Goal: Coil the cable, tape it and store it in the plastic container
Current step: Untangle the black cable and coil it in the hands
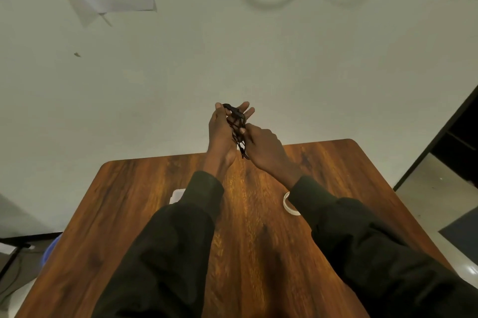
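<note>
Left hand [222, 131] holds the black cable [236, 123] coil, fingers extended; right hand [261, 147] pinches its strands above the table [248, 214].

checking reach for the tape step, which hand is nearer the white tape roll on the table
Right. The right hand is raised above and beyond the tape roll, on its side; the left hand is farther, across the table's middle.

Both hands raised above table [144, 214]: left hand [222, 131] held black cable [236, 123] coil, right hand [261, 147] pinched it.
</note>
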